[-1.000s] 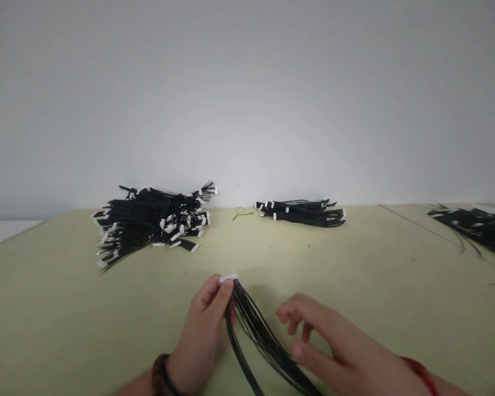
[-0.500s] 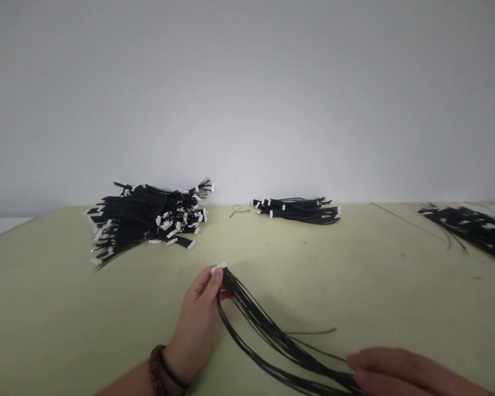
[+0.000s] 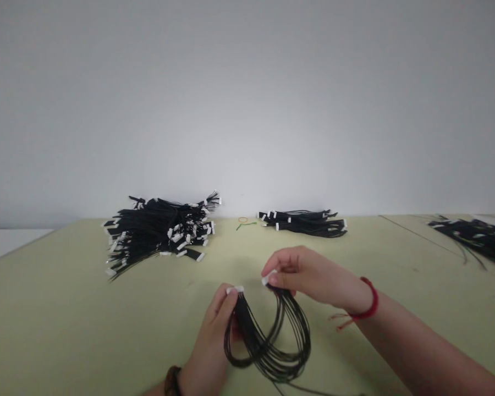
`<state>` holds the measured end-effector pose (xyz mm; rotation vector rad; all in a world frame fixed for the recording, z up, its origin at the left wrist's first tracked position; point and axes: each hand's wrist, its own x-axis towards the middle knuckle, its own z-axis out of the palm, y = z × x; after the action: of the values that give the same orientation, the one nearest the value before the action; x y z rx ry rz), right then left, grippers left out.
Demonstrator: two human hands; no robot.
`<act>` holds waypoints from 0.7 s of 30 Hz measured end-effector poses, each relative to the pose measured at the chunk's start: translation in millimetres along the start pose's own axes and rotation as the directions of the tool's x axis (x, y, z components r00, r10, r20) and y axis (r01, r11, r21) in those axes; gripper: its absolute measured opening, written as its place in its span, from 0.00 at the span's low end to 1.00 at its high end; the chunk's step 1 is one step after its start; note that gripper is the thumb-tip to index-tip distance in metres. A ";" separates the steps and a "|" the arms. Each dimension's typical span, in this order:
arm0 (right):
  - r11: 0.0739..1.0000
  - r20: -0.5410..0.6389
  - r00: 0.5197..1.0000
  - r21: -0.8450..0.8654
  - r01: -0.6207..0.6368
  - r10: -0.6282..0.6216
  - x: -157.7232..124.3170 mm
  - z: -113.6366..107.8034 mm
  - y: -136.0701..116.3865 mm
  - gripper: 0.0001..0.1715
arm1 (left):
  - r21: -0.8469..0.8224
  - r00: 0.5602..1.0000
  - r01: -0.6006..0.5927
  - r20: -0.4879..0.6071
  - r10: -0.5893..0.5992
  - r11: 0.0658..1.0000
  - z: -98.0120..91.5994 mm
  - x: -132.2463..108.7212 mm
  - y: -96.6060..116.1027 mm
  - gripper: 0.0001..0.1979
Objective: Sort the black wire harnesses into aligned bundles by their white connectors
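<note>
Left hand point(image 3: 209, 338) pinches 1 cable end point(image 3: 236, 289), right hand point(image 3: 311, 273) the other end point(image 3: 266, 279). Ends look gathered; the loop point(image 3: 282, 367) hangs untied.

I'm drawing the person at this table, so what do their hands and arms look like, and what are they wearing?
The right hand has no glove; its wrist wears a red cord bracelet with thin loose ends. The left hand is gloveless too, with a dark brown bracelet partly cut off by the picture's bottom edge. No sleeves show.
</note>
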<state>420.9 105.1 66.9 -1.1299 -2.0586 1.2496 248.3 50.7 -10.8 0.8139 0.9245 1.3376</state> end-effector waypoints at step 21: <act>0.980 -0.100 0.995 -0.198 -0.019 -0.001 -15.7 27.6 -2.7 0.08 | 0.275 0.997 -0.041 0.069 0.023 0.961 -4.2 -6.2 -6.8 0.16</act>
<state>408.1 77.8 56.6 -1.2642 -2.1408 0.9872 247.4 43.9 -18.2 1.0845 1.0641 1.2173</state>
